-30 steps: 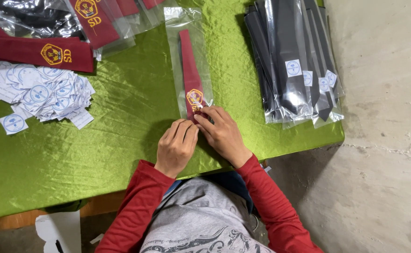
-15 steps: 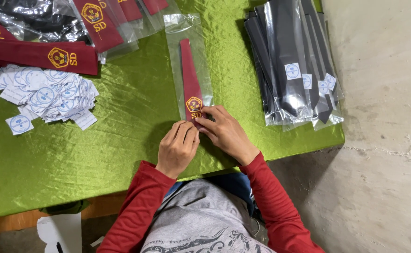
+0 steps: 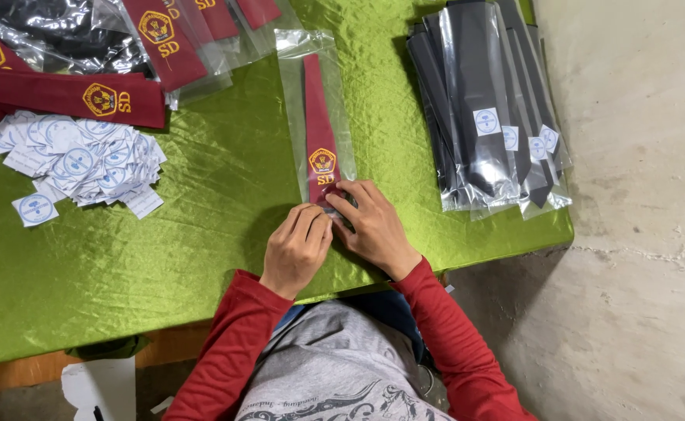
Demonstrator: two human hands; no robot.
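Seen from above, a worktop (image 3: 163,281) covered in shiny, crinkled green cloth fills most of the view. At about ten o'clock lies a loose heap of small white paper labels (image 3: 77,160) with round blue marks. Above it, towards eleven o'clock, dark red ties (image 3: 69,93) with yellow emblems lie overlapping, some in clear wrappers.

Near the centre, a single dark red tie (image 3: 319,132) sits inside a clear plastic sleeve (image 3: 292,86), running lengthways from twelve o'clock down towards the person, its yellow emblem at the near end. Both hands meet at that near end, at about six o'clock from the sleeve's middle. The left hand (image 3: 297,248) has its fingers curled, fingertips pressing on the sleeve's lower edge. The right hand (image 3: 374,224), just beside it and touching it, pinches the same end of the sleeve between thumb and fingers. Each grip is closed lightly on the sleeve rather than clenched into a fist.

Both arms wear red sleeves, over a grey printed shirt.

At about two o'clock, well apart from the hands, a stack of black ties (image 3: 483,101) in clear wrappers lies near the worktop's edge, each with a small white label
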